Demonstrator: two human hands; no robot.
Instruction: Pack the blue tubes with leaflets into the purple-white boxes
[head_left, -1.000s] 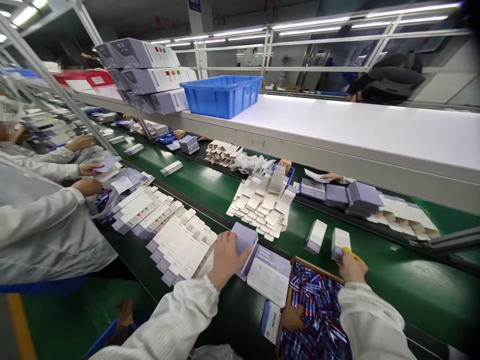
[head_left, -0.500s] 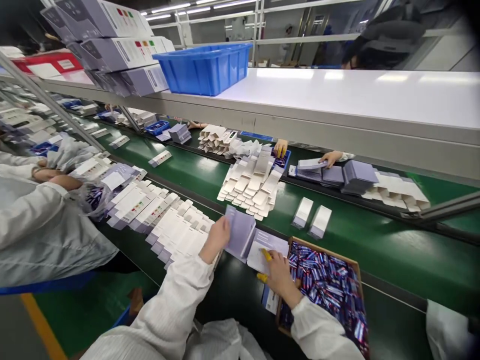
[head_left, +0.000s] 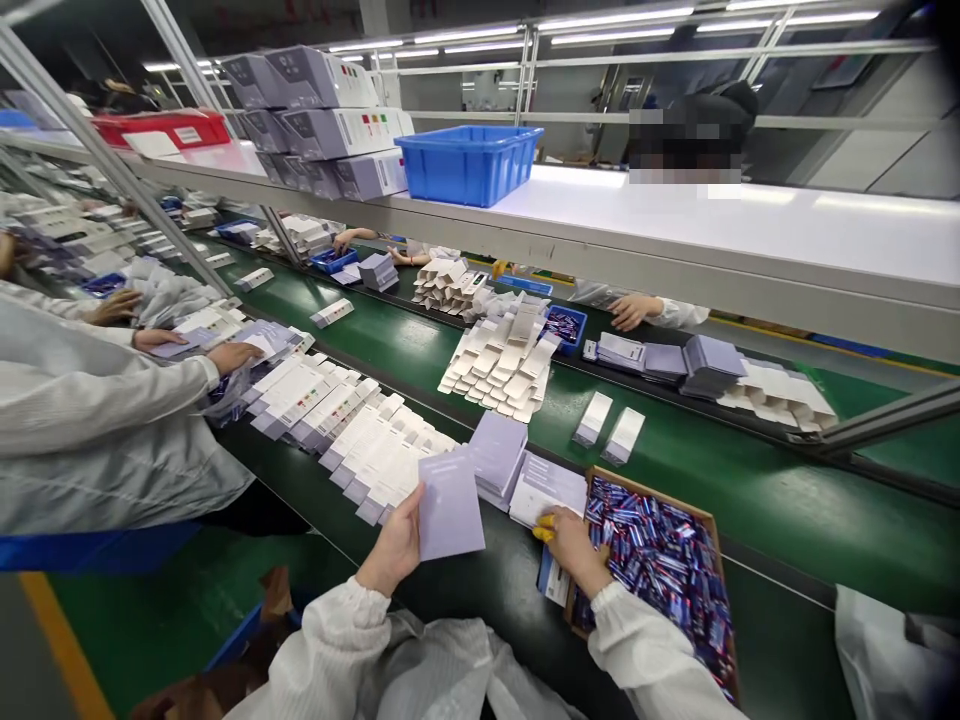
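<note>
My left hand (head_left: 397,545) grips a lavender booklet (head_left: 451,505) by its left edge, raised in front of the stacks. Behind it stands a pile of lavender booklets (head_left: 495,450). To the right lies a stack of white-and-lavender leaflets (head_left: 549,488), and my right hand (head_left: 568,540), with yellow covers on its fingertips, is at its front edge with the fingers bent. Whether those fingers pinch a leaflet is too small to tell. Below that hand lies a blue-and-white card (head_left: 553,580). A cardboard tray of batteries (head_left: 660,560) sits just right of it.
Rows of white cartons (head_left: 382,455) lie to the left, beside a co-worker's hands (head_left: 234,357). More cartons (head_left: 499,365) and two small boxes (head_left: 624,435) are on the green belt (head_left: 697,470). A raised shelf (head_left: 555,230) holds a blue bin (head_left: 471,165).
My left hand has moved down and left from the booklet pile and now holds one booklet up. My right hand has shifted slightly right, its fingers more bent. The camera view has turned left.
</note>
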